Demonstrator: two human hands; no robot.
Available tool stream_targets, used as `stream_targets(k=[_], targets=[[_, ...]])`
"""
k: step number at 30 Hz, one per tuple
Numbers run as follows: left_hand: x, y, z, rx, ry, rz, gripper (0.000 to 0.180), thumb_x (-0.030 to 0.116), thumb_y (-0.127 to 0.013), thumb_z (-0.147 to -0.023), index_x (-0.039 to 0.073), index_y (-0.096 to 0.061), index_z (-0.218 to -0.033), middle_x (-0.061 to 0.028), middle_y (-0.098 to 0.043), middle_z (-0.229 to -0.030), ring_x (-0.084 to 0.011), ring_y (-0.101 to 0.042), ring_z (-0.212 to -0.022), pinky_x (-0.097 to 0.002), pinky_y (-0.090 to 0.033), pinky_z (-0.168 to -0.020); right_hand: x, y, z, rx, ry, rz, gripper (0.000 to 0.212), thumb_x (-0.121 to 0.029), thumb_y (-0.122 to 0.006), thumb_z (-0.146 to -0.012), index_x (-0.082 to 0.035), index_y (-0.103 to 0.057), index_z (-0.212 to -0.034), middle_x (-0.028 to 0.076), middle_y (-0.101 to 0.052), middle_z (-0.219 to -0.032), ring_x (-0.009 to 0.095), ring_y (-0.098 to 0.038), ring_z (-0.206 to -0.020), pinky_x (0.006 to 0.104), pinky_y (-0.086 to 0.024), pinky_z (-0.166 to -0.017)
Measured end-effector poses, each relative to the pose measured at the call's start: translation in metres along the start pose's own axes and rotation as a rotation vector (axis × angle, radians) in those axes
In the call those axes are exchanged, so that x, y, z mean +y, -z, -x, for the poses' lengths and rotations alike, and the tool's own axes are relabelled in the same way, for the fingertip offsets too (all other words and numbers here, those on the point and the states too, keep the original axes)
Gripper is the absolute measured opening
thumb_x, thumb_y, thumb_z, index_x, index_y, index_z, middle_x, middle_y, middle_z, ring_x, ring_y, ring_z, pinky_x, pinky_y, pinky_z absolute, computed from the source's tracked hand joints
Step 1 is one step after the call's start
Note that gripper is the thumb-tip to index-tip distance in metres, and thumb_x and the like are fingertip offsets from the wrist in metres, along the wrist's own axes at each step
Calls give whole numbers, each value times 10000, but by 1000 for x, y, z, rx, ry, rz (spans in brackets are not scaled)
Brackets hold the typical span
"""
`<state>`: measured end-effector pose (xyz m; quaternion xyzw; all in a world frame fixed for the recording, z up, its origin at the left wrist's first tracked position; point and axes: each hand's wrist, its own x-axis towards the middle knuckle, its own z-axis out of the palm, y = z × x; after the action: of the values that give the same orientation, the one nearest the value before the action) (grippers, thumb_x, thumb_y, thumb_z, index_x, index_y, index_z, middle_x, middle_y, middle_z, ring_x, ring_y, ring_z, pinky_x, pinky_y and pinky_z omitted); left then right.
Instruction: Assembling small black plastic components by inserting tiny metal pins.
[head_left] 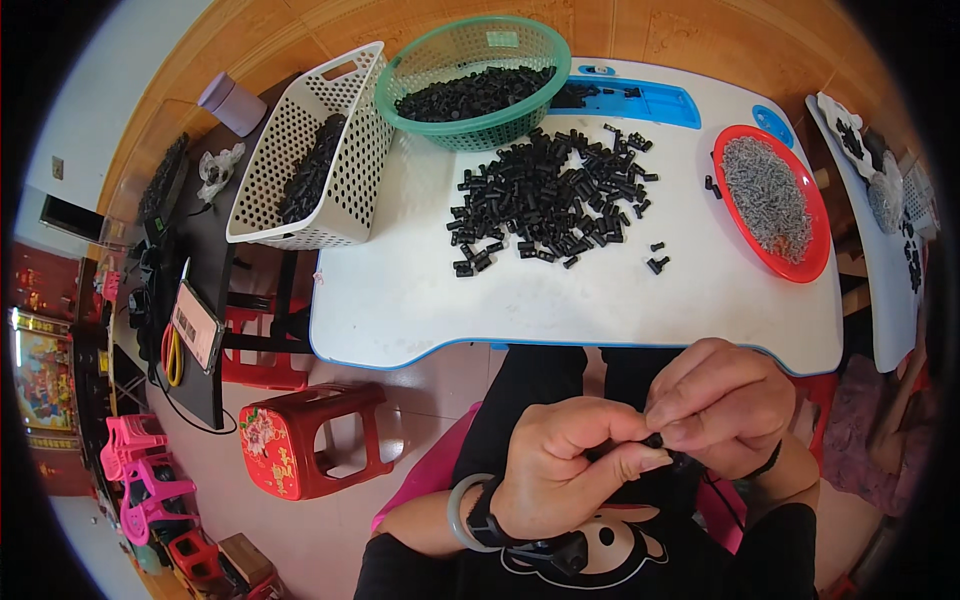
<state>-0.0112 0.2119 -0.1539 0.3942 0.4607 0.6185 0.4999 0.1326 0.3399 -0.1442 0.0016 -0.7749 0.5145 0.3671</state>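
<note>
Close in front of my body, below the table's near edge, my two hands meet at the fingertips. My left hand (565, 465) pinches a small black plastic part (653, 440) between thumb and forefinger. My right hand (725, 405) is closed, its thumb and fingers pressed together right against that part; what they hold is hidden. Beyond my hands, a loose pile of black plastic parts (545, 195) lies on the white table (400, 290). A red bowl (823, 235) full of small grey metal pieces, which look like screws (768, 200), stands at the right.
At the back, a green basket (470, 128) and a white perforated basket (345, 215) hold more black parts. A blue tray (655, 103) is behind the pile. On the dark left table (205, 385) are a phone (197, 325) and yellow-handled scissors (172, 357). A red stool (315, 440) stands left.
</note>
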Motion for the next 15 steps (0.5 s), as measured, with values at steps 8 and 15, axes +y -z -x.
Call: stream_targets(k=[8,15], targets=[[-3,-3,1,20,4,75,64,-19,-688,-823,-19,-643,-869,-58,-637,-743,-82,-606,-623,-203,-469,-544,5,-4,2,8,22,-7,161,79,-664,-753,-33,-691,-866,85,-638,-953,217,-615,-796,306,-521,-687],[-4,7,0,-116,-38,-19,133,-23,-665,-845,-51,-639,-971,-108,-674,-870,-133,-652,-758,-225,-521,-677,1,-1,-2,-4,-50,-88,154,69,-674,-743,-29,-679,-863,92,-630,-938,220,-599,-823,323,-496,-728]])
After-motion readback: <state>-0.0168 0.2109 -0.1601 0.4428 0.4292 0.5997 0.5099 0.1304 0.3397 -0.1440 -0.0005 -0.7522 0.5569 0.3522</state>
